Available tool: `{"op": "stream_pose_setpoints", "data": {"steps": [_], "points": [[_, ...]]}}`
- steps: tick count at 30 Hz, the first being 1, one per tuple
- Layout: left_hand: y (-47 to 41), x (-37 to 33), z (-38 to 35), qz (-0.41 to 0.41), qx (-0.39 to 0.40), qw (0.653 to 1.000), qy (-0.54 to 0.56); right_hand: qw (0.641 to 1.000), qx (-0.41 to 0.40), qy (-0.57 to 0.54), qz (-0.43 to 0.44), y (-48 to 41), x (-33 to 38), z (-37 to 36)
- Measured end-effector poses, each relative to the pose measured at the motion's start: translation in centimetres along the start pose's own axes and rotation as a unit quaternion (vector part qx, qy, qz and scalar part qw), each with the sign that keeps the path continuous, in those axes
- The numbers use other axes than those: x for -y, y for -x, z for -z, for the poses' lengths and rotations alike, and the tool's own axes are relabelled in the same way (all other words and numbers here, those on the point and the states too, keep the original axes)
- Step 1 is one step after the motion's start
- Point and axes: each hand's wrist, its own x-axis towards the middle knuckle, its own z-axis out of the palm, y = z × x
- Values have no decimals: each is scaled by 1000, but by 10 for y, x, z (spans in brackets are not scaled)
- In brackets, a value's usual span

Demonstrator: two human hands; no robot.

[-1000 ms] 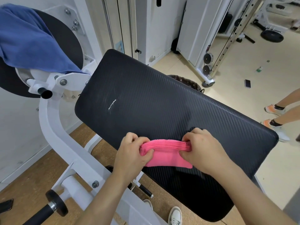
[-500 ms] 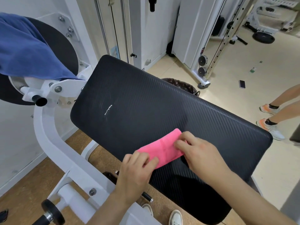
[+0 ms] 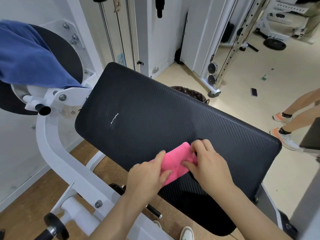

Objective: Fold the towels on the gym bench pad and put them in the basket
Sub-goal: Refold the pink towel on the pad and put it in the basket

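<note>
Cork-coloured flooring [image 3: 26, 196] is seen beneath the white machine frame [image 3: 52, 149], and a white shoe [image 3: 187, 232] is visible at 6 o'clock of the view. Just beyond, a folded pink towel [image 3: 174, 161] is laid on the near edge of the tilted black padded desk [image 3: 155, 110], at about 6 o'clock of its face. The towel's left part is pressed down by the left hand [image 3: 147, 174], whose index finger and thumb are stretched out on the cloth and spread apart. Its right end is gripped by the right hand [image 3: 207, 165]: the thumb is laid on top and the fingers are curled over the far corner. Behind the desk, at 1 o'clock of the towel, the rim of a dark patterned basket [image 3: 188, 90] is partly shown. A blue towel [image 3: 29, 58] is draped over a black disc [image 3: 69, 54] at 10 o'clock. Farther off, at 2 o'clock, a phone [image 3: 254, 92] and a small green bottle [image 3: 264, 77] are left on the cream floor [image 3: 242, 70], and another person's legs [image 3: 297, 104] are seen at 3 o'clock.
</note>
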Motion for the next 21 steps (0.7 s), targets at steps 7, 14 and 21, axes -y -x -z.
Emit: {"op": "stream_pose_setpoints", "data": {"steps": [7, 14, 21], "points": [[-10, -11, 7, 13, -32, 999, -26, 990, 131, -50, -18, -15, 0, 12], [19, -16, 22, 88, -37, 965, 242, 930, 164, -329, 8, 9, 0, 50], [58, -76, 52, 64, 62, 882, 462, 881, 78, -468, -5, 63, -10, 110]]}}
